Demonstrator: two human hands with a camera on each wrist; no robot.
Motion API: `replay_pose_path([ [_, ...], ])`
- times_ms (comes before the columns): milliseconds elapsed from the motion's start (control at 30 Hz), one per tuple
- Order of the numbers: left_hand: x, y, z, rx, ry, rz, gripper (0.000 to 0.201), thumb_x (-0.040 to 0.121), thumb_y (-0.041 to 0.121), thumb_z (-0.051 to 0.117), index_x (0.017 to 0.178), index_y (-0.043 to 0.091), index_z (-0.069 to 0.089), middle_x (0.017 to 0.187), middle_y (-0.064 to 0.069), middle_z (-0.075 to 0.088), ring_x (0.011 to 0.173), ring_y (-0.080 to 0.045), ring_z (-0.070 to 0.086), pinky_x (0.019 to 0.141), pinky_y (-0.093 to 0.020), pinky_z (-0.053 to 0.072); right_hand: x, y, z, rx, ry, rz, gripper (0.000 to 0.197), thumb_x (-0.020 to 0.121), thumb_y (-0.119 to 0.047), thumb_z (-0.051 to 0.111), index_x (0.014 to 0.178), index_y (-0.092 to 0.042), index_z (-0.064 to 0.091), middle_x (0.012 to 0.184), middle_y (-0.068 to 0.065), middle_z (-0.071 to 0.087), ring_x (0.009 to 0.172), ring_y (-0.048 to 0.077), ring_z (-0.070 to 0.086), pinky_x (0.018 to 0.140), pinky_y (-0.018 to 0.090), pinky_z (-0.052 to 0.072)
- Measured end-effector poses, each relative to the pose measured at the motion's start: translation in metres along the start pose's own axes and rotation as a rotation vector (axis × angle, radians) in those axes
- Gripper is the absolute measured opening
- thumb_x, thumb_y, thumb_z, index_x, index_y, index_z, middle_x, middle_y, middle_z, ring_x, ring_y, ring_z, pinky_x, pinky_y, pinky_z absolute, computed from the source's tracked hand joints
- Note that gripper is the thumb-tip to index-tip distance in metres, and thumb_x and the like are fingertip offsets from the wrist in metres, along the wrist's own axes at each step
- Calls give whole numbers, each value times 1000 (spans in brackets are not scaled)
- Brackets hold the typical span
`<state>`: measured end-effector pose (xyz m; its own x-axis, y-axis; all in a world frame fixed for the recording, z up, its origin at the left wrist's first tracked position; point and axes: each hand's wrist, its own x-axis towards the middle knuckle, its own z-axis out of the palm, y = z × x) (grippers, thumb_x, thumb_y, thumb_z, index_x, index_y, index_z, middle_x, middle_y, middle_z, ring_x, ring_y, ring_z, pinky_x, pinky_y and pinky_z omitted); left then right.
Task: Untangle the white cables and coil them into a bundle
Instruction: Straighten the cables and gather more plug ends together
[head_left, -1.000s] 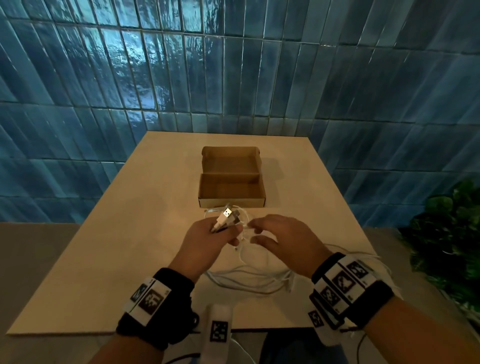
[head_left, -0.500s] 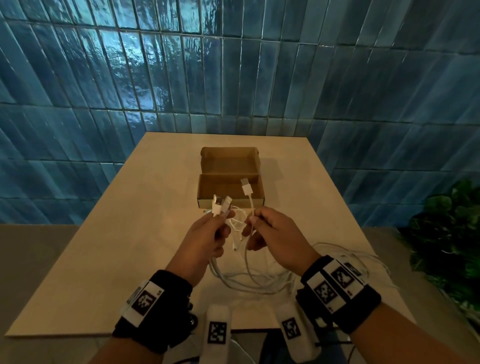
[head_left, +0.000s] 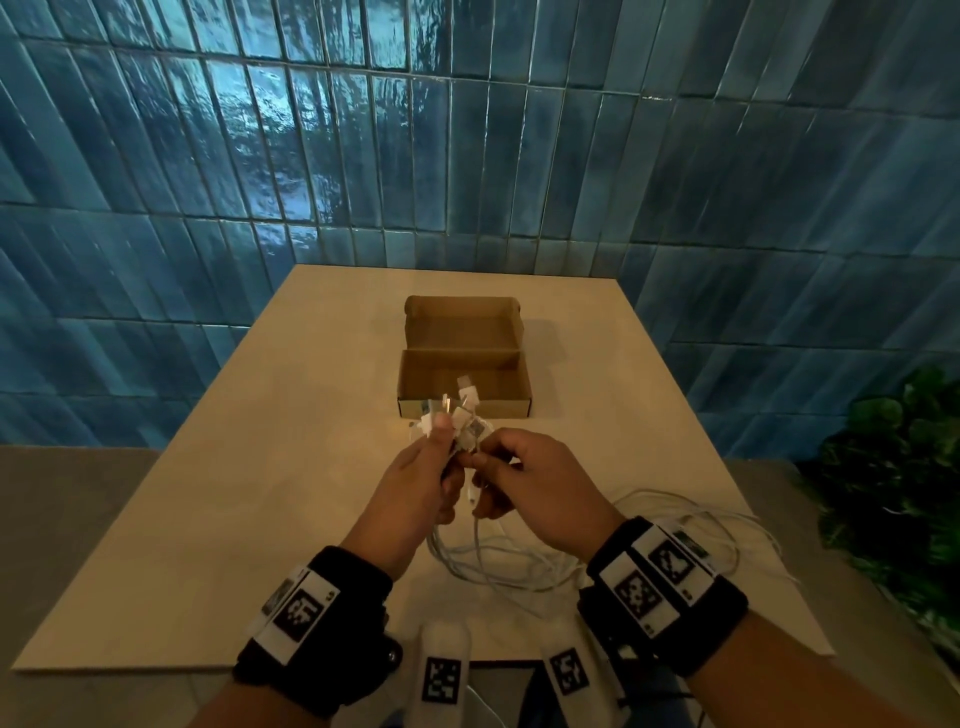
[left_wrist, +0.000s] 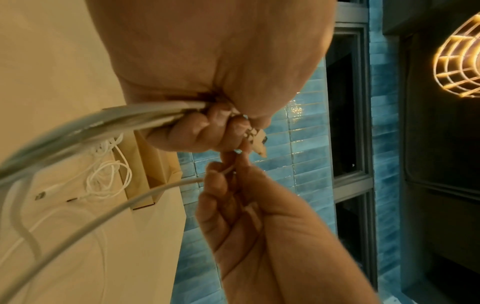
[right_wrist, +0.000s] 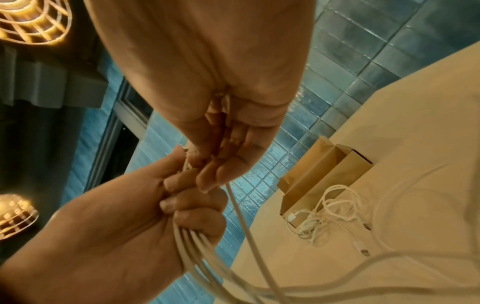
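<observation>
We find the left hand (head_left: 415, 480) raised above the bench (head_left: 260, 467), fingers curled tight round a gathered bunch of the white cables (head_left: 498, 566). In the left wrist view several strands leave this fist side by side, and in the head view the plug ends (head_left: 457, 415) stand up out of the top of the grip, clustered just in front of the cardboard box (head_left: 462, 408).

The right hand (head_left: 530, 483) sits directly beside the left, the two touching at the fingertips. Its thumb and forefinger pinch a single cable close to the plugs — the wrist views show this one strand running down from between those fingers, apart from the bunch. Its remaining fingers are loosely bent; we cannot tell whether they bear on anything.

Below the hands the cables hang in slack loops to the bench and trail off to the right, some strands reaching over the bench's right edge. A further small tangle of thin white cable (right_wrist: 327, 218) lies on the bench against the front wall of the box, one connector lying beside it.

The box stands open — lid folded back toward the blue tiled wall (head_left: 467, 156).
</observation>
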<state>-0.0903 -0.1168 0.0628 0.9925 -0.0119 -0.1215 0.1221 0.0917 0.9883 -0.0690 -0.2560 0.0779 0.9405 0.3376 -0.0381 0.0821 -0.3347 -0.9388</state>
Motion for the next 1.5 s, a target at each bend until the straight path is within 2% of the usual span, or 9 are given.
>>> replay_pose_path([
  [200,1,-3,2,76,1,27,31,101,41,40,83,19,52,53,11,38,48,-7,32,50,-24,30,-3,-4,3,-85,20,-108,16,96,-20,51,85,-17,61,77,3,64,59,13,67,60,26,57],
  [333,3,-4,2,80,-13,12,32,103,35,39,80,15,49,53,7,37,47,-8,29,47,-23,27,-3,-3,5,8,58,-71,15,94,-33,53,96,-21,62,80,2,64,59,13,65,60,25,55],
  [500,2,-4,2,143,-89,15,36,103,37,37,83,10,52,56,4,44,46,-6,34,47,-19,32,2,-1,2,104,65,-19,13,97,-23,49,88,-24,58,76,0,60,58,11,57,57,25,51],
  [633,1,-4,0,172,-136,25,38,103,35,37,88,7,58,61,2,53,49,-7,39,49,-19,36,5,0,0,107,80,3,14,98,-23,46,86,-21,54,73,1,57,56,9,51,52,21,46],
  [867,-1,-7,2,135,-142,-3,28,103,21,43,79,14,55,57,3,38,50,-8,31,49,-20,31,5,5,3,148,165,-72,18,95,-18,54,78,-11,53,61,-3,53,47,6,46,47,19,43],
  [1100,4,-8,-2,35,73,11,40,101,38,42,77,9,57,51,4,38,46,-9,31,47,-23,28,-3,5,5,52,72,-69,20,98,-20,47,86,-9,58,69,4,56,51,7,57,57,26,53],
  [1167,4,-7,-3,-15,73,7,40,102,39,39,76,11,51,54,4,37,47,-8,29,47,-23,27,-8,4,9,23,23,-85,21,98,-17,47,85,-6,58,68,5,57,51,9,57,56,26,52],
  [1300,4,-6,1,-91,42,-19,36,105,34,34,83,8,47,57,1,35,48,-9,29,48,-25,25,-12,3,17,-2,2,-145,26,98,-16,48,74,-22,57,64,-2,56,51,10,55,54,22,49],
  [1500,8,-7,-3,-311,14,-126,26,102,22,34,96,9,55,59,0,36,46,-9,28,47,-24,25,-7,3,16,61,47,-95,24,98,-18,48,76,-19,57,59,-6,55,48,7,52,50,19,46],
])
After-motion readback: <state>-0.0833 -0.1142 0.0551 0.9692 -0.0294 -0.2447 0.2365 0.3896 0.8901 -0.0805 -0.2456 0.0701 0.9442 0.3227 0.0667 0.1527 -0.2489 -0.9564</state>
